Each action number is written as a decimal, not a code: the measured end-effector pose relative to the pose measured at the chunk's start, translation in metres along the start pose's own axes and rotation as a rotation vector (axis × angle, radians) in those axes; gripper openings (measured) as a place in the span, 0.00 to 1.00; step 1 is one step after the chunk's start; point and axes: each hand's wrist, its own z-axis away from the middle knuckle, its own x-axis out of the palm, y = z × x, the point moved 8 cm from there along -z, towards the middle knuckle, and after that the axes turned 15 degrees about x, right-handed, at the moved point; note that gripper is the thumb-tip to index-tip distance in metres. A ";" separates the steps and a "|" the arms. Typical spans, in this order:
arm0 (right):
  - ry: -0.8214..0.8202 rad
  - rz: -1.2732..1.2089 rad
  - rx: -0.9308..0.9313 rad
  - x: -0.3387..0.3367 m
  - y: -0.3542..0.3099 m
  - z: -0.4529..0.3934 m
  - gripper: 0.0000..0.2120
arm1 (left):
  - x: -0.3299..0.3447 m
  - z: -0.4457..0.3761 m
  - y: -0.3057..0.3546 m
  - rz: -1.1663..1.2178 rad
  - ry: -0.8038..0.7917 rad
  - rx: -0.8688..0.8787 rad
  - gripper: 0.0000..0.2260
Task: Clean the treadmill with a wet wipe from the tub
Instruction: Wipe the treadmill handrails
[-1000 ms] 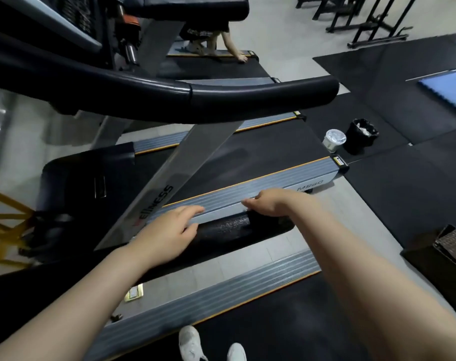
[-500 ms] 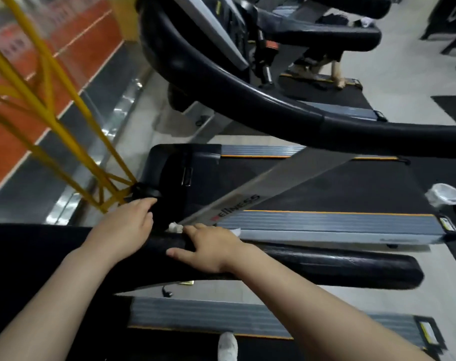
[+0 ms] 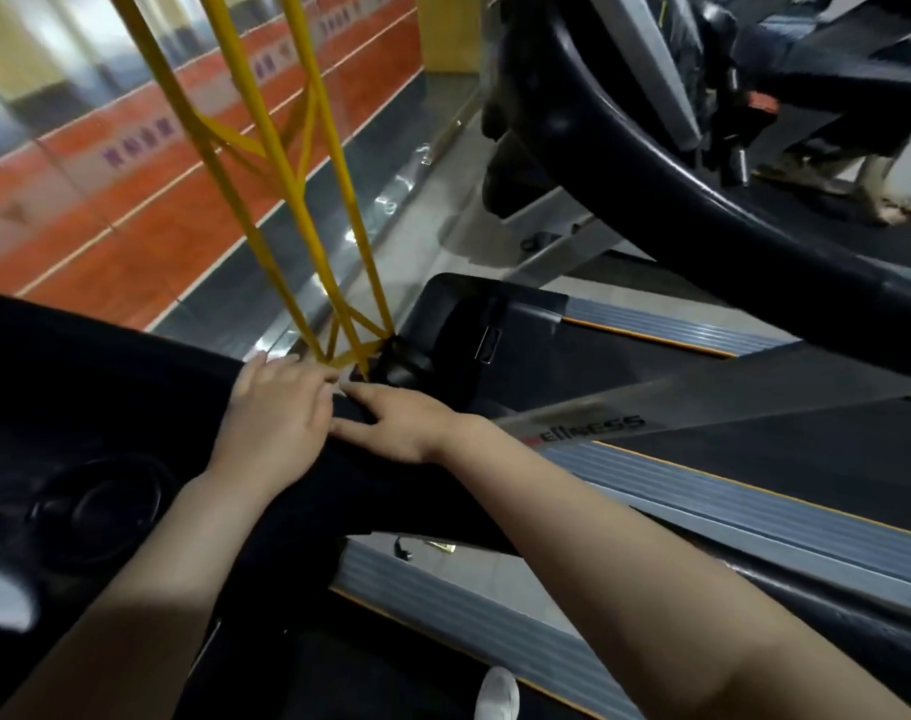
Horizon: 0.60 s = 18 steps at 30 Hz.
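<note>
Both the left hand and the right hand are laid flat, fingers extended, on the treadmill's black handrail. No wipe can be made out. A yellow frame is seen just beyond the fingertips, with a neighbouring treadmill alongside.

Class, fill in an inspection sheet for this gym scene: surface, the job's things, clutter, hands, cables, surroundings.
Surface: black padded handrail of the near treadmill, both hands resting on it.
Job's things: wet wipe not clearly seen; a pale speck shows by the right hand's fingertips; tub not in view.
Clutter: nothing seen.
Hands: left hand and right hand lie flat, fingers straight, almost touching.
Cables: nothing seen.
Surroundings: yellow metal frame, glass wall, neighbouring treadmill deck, white shoe.
</note>
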 end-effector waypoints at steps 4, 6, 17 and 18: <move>0.058 0.075 0.054 -0.008 0.058 0.035 0.32 | 0.009 -0.011 0.038 0.097 -0.038 0.067 0.13; 0.092 0.080 0.135 -0.011 0.109 0.067 0.30 | 0.021 -0.018 0.071 0.134 -0.123 0.130 0.13; 0.109 -0.001 0.792 -0.050 0.348 0.288 0.30 | 0.098 -0.043 0.307 0.218 -0.504 0.530 0.14; 0.092 -0.016 0.840 -0.054 0.367 0.303 0.31 | 0.103 -0.042 0.329 0.231 -0.521 0.553 0.14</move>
